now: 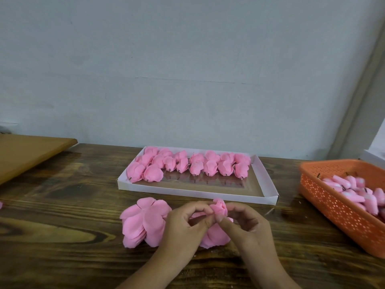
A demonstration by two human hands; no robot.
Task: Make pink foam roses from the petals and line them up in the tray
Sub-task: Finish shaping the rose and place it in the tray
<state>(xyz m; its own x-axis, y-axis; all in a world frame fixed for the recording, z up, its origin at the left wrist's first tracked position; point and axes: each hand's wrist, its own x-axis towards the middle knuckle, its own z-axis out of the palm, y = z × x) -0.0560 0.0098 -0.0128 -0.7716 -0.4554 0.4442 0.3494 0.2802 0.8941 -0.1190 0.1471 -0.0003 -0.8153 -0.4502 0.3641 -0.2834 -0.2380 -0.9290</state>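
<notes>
head view: small pink foam rose bud [219,207] sits upright, pinched between both hands; left hand [184,223] and right hand [246,224] fingers grasping it equally close. flat pink foam petals [143,221] lie beneath-left. white cardboard tray [263,185] lies beyond, front row bare, path unobstructed. orange plastic basket [333,207] right.
</notes>
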